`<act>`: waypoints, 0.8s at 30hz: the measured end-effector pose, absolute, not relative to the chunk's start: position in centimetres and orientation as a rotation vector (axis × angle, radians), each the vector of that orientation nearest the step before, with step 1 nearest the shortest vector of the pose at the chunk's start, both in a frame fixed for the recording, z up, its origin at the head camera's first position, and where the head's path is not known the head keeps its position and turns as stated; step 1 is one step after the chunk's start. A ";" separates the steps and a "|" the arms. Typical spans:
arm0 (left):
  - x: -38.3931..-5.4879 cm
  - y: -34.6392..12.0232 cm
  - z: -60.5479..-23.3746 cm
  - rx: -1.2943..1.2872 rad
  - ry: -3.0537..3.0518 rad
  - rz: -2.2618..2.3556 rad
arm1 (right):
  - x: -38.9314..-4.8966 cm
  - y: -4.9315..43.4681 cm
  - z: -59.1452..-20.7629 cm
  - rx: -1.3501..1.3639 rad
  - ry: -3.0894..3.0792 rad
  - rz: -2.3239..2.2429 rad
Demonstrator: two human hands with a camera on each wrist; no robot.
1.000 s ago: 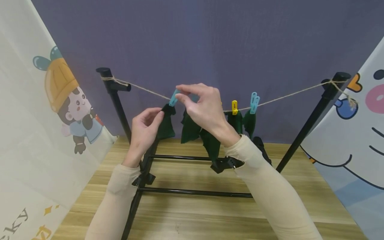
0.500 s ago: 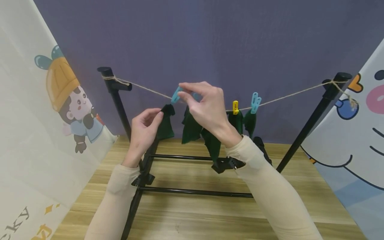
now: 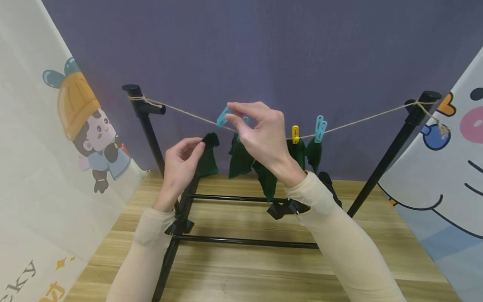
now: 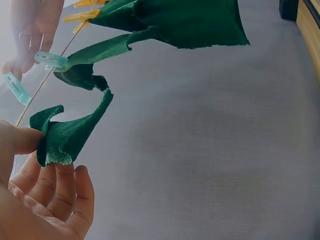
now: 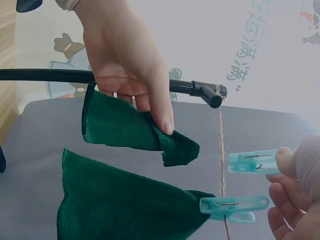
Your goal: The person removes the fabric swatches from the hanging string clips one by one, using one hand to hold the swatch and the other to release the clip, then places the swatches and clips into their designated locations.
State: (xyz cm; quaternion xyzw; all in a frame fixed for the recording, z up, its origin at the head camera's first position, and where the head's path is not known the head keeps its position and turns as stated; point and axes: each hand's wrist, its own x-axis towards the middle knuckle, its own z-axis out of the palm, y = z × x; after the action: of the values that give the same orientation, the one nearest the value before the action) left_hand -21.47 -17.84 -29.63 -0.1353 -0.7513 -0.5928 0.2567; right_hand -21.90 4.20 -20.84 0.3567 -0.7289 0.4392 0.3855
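My left hand (image 3: 179, 165) pinches the upper edge of a dark green cloth (image 3: 208, 157) between thumb and fingertips, the rest of it hanging below. In the right wrist view, this cloth sits apart from the twine line (image 5: 221, 145). A light blue clothespin (image 3: 223, 117) is pinched by my right hand (image 3: 266, 136), its tip right at the line and above the cloth, with nothing between its jaws. Just beside, another blue clothespin (image 5: 235, 204) clips a second green cloth (image 5: 125, 200) to the line. My right hand partly hides the middle pieces in the head view.
Further right, a yellow clothespin (image 3: 295, 134) and a blue one (image 3: 320, 129) hold more green cloth. The line is tied between a left black post (image 3: 149, 134) and a right one (image 3: 392, 159). Black crossbars (image 3: 245, 241) run low over the wooden table (image 3: 226, 272).
My right hand has moved the clothespin slightly up and to the right, away from the cloth's top edge. The cloth in my left hand has dropped a little; that hand has barely moved.
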 end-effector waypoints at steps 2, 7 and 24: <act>-21.5 -17.9 -29.7 -0.366 -2.039 -1.610 | -21.9 4.3 -20.9 0.908 -1.854 1.126; -21.3 -17.9 -29.9 -0.353 -2.043 -1.619 | -21.7 4.4 -21.0 0.899 -1.850 1.133; -21.4 -17.9 -30.8 -0.329 -2.073 -1.594 | -21.6 5.0 -22.0 0.892 -1.765 1.216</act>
State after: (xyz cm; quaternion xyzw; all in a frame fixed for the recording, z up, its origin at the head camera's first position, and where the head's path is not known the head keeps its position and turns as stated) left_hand -21.38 -17.92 -30.77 -0.1208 -0.7615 -0.5854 0.2505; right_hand -21.64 5.00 -21.97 0.3525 -0.6971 0.4805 0.3987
